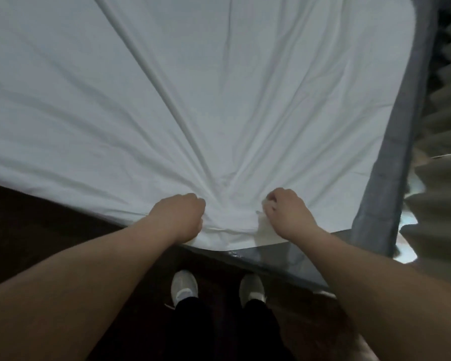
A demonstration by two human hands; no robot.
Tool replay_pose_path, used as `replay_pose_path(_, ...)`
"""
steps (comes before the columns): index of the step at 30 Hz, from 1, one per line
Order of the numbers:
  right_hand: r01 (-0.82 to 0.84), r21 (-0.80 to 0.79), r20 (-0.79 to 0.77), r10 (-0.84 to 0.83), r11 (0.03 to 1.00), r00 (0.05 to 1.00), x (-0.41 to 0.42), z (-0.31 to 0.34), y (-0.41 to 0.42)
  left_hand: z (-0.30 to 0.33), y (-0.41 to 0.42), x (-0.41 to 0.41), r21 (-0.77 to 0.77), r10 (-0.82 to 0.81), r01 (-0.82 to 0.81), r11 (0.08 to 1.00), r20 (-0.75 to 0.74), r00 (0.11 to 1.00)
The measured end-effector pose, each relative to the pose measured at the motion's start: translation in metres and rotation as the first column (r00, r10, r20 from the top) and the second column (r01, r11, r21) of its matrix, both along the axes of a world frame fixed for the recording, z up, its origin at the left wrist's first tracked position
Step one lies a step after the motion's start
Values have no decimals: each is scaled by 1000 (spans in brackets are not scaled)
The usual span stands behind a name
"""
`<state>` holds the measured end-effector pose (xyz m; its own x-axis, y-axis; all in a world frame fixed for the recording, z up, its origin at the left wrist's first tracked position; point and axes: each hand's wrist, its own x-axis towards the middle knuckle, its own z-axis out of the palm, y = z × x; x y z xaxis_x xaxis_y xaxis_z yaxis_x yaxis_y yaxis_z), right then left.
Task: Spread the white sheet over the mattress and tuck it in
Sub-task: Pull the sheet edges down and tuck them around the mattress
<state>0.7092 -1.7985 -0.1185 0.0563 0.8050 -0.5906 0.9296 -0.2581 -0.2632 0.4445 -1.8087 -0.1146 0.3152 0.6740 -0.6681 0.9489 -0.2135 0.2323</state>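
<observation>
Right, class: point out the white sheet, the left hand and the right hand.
white sheet (193, 82), head view, flat middle of the cloth.
left hand (179, 217), head view, back of the fist.
right hand (284, 212), head view, back of the fist.

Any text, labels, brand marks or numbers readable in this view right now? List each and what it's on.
None readable.
Sheet: plain white, no print or tag showing.
Mattress: grey edge, no label visible.
Shoes: pale, no legible brand; too blurred to tell.
Left hand and right hand grip the sheet's near edge and may hide a hem tag.
</observation>
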Motion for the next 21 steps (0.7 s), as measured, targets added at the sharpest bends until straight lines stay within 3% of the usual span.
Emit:
replay_pose_path(3, 249, 69, 125, -256, 966, 959, 63, 12, 3, 9, -1, 49, 1, -8, 8, 1000, 84, 996)
replay_pose_path(5, 445, 149, 136, -464, 883, 876, 105, 16, 8, 12, -2, 84, 10, -25, 24, 1000, 133, 991)
replay_pose_path(8, 701, 111, 25, -707, 705, 707, 167, 5, 17, 12, -2, 145, 31, -95, 92, 995, 144, 985)
replay_pose_path(11, 843, -104, -215, -840, 527, 498, 202, -15, 18, 2, -5, 207, 67, -106, 97, 993, 144, 984)
replay_pose_path(14, 845, -384, -413, -888, 372, 204, 226, -26, 18, -11, -10, 271, 133, -88, 72, 989, 121, 989)
replay_pose_path(15, 801, -475, -429, -891, 364, 150, 238, -24, 17, -16, -11, 295, 158, -100, 85, 984, 89, 991)
replay_pose_path(18, 611, -650, -481, -867, 451, 128, 252, -14, 12, -23, -17, 335, 262, -72, 61, 963, 33, 997)
replay_pose_path(21, 500, -677, -545, -824, 540, 151, 271, -1, 9, -13, -13, 367, 310, 103, -148, 939, 157, 982)
